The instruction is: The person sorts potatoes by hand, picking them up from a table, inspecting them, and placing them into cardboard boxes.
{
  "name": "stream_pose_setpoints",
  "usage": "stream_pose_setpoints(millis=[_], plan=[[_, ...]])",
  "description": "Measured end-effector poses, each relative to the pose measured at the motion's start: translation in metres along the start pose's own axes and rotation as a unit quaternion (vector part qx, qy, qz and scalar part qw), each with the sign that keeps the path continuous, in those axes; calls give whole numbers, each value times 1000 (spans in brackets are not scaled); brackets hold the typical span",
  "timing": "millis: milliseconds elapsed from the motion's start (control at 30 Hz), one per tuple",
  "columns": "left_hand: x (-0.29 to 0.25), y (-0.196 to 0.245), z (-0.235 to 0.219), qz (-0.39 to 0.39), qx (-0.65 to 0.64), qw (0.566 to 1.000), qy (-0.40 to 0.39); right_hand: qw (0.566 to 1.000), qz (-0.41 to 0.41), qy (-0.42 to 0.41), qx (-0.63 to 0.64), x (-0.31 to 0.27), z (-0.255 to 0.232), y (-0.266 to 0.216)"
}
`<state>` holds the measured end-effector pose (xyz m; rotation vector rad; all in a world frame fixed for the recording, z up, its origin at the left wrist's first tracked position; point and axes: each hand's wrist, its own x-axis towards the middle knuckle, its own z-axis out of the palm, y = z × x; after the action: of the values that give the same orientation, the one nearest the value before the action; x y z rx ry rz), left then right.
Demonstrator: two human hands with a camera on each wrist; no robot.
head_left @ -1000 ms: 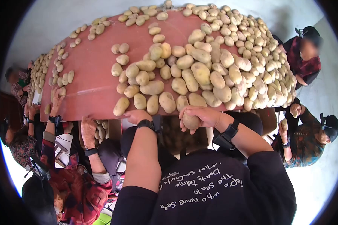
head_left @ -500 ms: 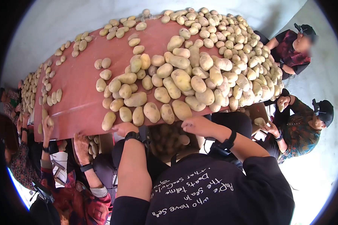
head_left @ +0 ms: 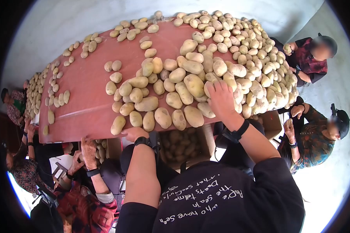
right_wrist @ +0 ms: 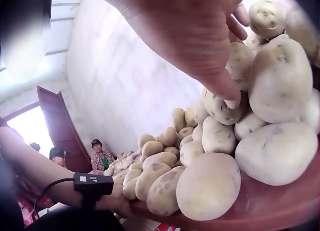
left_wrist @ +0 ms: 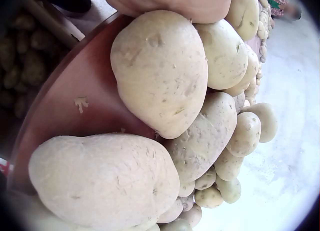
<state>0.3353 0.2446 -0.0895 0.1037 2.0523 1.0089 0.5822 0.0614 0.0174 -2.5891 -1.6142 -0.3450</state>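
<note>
Pale potatoes lie heaped on a red table. My right hand reaches over the heap's near side, fingers bent over the potatoes. In the right wrist view, the thumb of that hand presses on a potato, and its other fingers curl down behind, partly hidden. My left hand rests at the table's near edge, beside an oval potato, and holds nothing visible. The left wrist view shows only part of this hand, above a large potato.
A cardboard box with potatoes inside stands below the table edge at my lap. Another box is on the right. Several people sit around the table, one in a red checked shirt close on my left.
My right hand held a potato at the near edge, then was empty above the box; it has moved forward onto the heap. My left hand has stayed by the edge.
</note>
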Motion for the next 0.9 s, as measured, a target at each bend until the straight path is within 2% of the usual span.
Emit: stream_pose_setpoints(millis=[33, 133, 233, 267, 300, 333, 400, 467, 500, 567, 667, 767, 900], plan=[[-3, 1, 0, 4, 0, 1000, 1, 1000, 2, -19, -15, 3, 4, 3], [-6, 2, 0, 6, 13, 1000, 8, 1000, -2, 22, 13, 4, 0, 9], [6, -4, 3, 5, 36, 999, 9, 989, 1, 97, 113, 2, -25, 9], [7, -5, 3, 5, 38, 999, 7, 983, 7, 82, 165, -1, -37, 9], [7, -5, 3, 6, 39, 999, 3, 940, 48, 34, 337, -4, -39, 10], [8, -6, 3, 21, 46, 999, 2, 864, 88, -14, 496, -8, -40, 11], [20, -10, 6, 30, 45, 998, 14, 658, 129, -107, 734, -15, -38, 11], [12, -8, 6, 34, 34, 999, 14, 421, 131, -186, 878, -28, -23, 14], [-2, -1, -1, 31, 25, 999, 13, 347, 118, -223, 903, -34, -19, 11], [-11, 0, -3, 22, 22, 1000, 6, 259, 107, -234, 931, -42, -6, 2], [-2, -1, -1, 9, 31, 999, -5, 195, 158, -276, 928, -54, 7, -5], [5, -4, 1, 13, 28, 1000, 2, 254, 177, -327, 893, -61, 15, -6], [0, -3, 2, 12, 17, 1000, 19, 411, 122, -408, 806, -65, 30, -1]])
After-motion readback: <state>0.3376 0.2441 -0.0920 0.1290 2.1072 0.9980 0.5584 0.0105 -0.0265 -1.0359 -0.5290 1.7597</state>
